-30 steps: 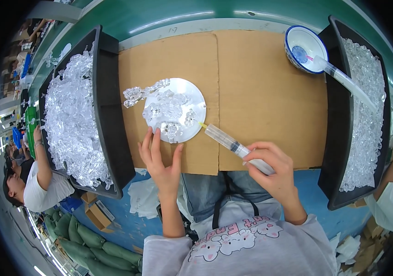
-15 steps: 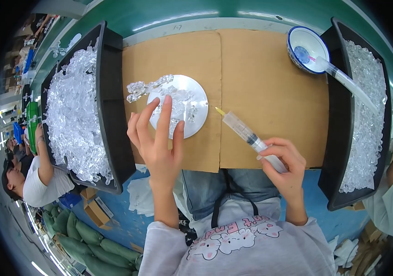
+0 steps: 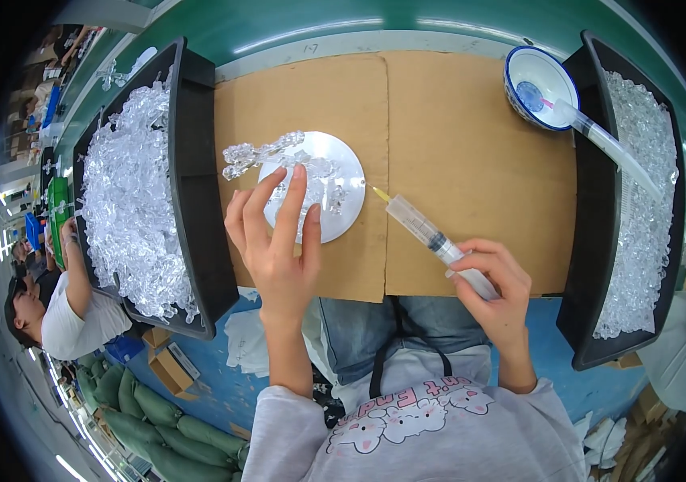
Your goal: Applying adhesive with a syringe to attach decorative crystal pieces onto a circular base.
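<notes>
Over a round white plate [image 3: 349, 205] on the left half of the cardboard hovers my left hand [image 3: 277, 253], its fingers apart. Clear faceted plastic pieces [image 3: 263, 151] lie on the plate and stick out past its upper left edge. My fingers partly cover the plate, and whether they touch a piece cannot be made out. A clear syringe [image 3: 417, 223] with a dark plunger seal and a yellow needle tip is held in my right hand [image 3: 500, 281]. It points up and left, its needle end by the plate's right rim.
Black bins of clear plastic pieces stand left [image 3: 190, 185] and right [image 3: 596, 209] of the cardboard [image 3: 471, 169]. A blue-and-white bowl [image 3: 561, 72] at the far right holds blue material and another syringe [image 3: 612, 153]. A person [image 3: 78, 313] sits at the left.
The syringe in my right hand has shifted slightly left, bringing its needle end closer to the plate. My left hand stays nearly still above the plate.
</notes>
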Tool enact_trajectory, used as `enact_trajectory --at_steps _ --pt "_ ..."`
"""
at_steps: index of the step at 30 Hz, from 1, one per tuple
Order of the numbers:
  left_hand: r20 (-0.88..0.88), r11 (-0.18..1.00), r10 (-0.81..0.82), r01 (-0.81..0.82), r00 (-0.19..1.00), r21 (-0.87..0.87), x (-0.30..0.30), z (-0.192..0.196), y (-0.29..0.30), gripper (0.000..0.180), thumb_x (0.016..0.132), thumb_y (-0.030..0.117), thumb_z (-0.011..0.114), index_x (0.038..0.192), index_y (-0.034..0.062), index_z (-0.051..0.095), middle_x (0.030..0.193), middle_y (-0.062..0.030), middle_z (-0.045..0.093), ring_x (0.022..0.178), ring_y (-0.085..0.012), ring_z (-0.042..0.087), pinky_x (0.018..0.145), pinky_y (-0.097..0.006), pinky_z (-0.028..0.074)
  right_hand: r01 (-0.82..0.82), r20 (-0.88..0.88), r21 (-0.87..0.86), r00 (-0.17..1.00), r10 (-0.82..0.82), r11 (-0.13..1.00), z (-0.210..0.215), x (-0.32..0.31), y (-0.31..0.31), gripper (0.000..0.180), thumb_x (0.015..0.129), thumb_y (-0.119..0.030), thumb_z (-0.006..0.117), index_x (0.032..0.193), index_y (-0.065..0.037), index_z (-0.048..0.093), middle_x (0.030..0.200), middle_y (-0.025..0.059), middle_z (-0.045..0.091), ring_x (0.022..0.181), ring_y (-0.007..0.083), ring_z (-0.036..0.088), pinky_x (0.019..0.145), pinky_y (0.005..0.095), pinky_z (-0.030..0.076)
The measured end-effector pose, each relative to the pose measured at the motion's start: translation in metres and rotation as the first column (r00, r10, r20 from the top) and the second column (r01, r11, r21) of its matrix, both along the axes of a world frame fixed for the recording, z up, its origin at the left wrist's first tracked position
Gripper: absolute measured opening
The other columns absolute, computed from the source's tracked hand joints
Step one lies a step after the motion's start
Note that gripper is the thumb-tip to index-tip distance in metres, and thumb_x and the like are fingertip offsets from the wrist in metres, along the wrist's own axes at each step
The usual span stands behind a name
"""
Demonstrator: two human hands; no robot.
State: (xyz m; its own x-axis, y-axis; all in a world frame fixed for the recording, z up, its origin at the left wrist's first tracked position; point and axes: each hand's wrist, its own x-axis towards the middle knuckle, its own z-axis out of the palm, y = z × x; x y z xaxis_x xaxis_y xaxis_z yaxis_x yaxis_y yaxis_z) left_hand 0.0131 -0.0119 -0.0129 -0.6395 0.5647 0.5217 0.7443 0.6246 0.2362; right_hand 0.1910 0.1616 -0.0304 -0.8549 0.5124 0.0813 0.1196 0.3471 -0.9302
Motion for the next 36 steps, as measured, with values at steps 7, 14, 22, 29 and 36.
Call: enact_trajectory --at_steps 7,14,22,29,36 --pt "-0.010 1.000 -0.005 0.005 1.000 -0.003 -0.002 0.002 0.000 0.038 0.076 0.004 0.069 0.113 0.0124 0.068 0.110 -0.0077 0.060 0.105 -0.0300 0.046 0.094 -0.040 0.038 -0.027 0.005 0.000 1.000 0.027 1.000 0.004 -0.011 -0.001 0.022 0.066 0.008 0.069 0.084 -0.004 0.067 0.096 0.0105 0.065 0.080 0.0178 0.064 0.066 0.0251 0.048" --pt "0.015 0.998 0.023 -0.022 1.000 -0.063 -0.001 0.007 -0.003 0.041 0.072 0.001 0.069 0.111 0.0144 0.069 0.099 -0.0054 0.060 0.101 -0.0292 0.047 0.094 -0.041 0.038 -0.109 0.035 0.043 0.994 0.108 0.993 0.004 -0.028 0.008 0.021 0.066 0.006 0.067 0.084 -0.006 0.068 0.094 0.0088 0.066 0.081 0.0199 0.065 0.069 0.0272 0.050" --pt "0.002 0.997 0.031 -0.031 1.000 -0.066 -0.003 0.010 -0.002 0.043 0.070 0.002 0.070 0.110 0.0176 0.070 0.090 -0.0037 0.055 0.095 -0.0272 0.047 0.093 -0.042 0.039 -0.134 0.067 0.041 0.989 0.131 0.990 0.005 -0.037 0.007 0.022 0.065 0.006 0.068 0.083 -0.006 0.069 0.092 0.0085 0.066 0.080 0.0198 0.065 0.069 0.0270 0.050" --pt "-0.010 0.996 0.035 -0.036 0.999 -0.083 -0.002 0.010 -0.004 0.044 0.070 0.004 0.070 0.111 0.0190 0.070 0.083 -0.0034 0.050 0.092 -0.0257 0.049 0.093 -0.044 0.039 -0.129 0.085 0.029 0.988 0.126 0.991 0.007 -0.036 0.005 0.021 0.065 0.006 0.067 0.083 -0.005 0.069 0.092 0.0090 0.066 0.080 0.0200 0.065 0.070 0.0275 0.050" --pt "-0.093 0.992 0.022 -0.034 0.995 -0.125 -0.003 0.012 -0.003 0.042 0.071 0.006 0.070 0.111 0.0199 0.070 0.080 -0.0034 0.046 0.086 -0.0222 0.052 0.092 -0.045 0.041 -0.129 0.109 0.028 0.986 0.125 0.991 0.012 -0.037 0.004 0.021 0.065 0.005 0.067 0.084 -0.005 0.069 0.092 0.0094 0.065 0.081 0.0203 0.065 0.071 0.0281 0.050"
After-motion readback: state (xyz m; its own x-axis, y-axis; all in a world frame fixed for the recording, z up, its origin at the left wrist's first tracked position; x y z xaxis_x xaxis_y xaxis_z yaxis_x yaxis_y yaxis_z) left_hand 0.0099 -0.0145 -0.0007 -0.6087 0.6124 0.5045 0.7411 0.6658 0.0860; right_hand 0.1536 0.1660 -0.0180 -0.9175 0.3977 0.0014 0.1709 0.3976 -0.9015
